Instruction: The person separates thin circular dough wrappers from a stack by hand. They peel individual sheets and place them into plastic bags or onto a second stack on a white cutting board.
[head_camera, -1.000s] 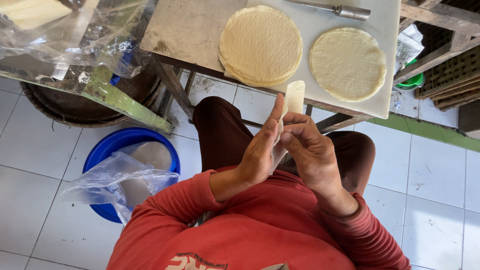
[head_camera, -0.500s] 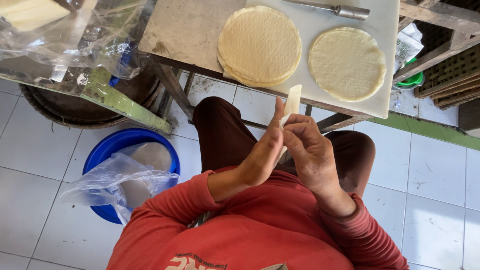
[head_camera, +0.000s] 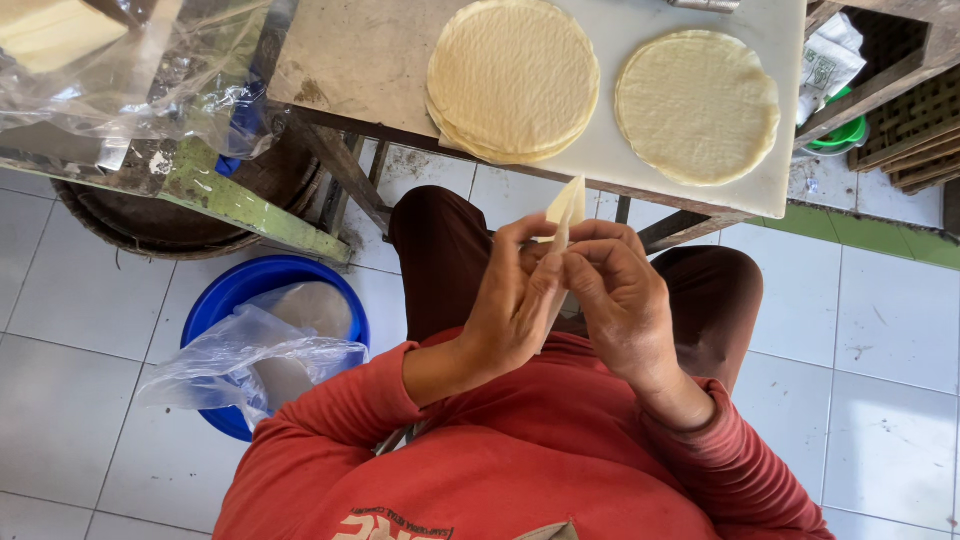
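Far left of our fingers and below them, a blue tub (head_camera: 225, 300) lined with a clear plastic bag (head_camera: 230, 365) sits on the tiled floor. Our left hand (head_camera: 515, 305) and right hand (head_camera: 620, 295) meet over our lap, fingers closed on a pale folded wrapper (head_camera: 567, 208) that pokes up between them. Just above our fingers, the bench (head_camera: 360, 55) carries a stack of round wrappers (head_camera: 512, 78) and, further right, a single round wrapper (head_camera: 697, 105), both unfolded. We judge one piece partly folded, with many left.
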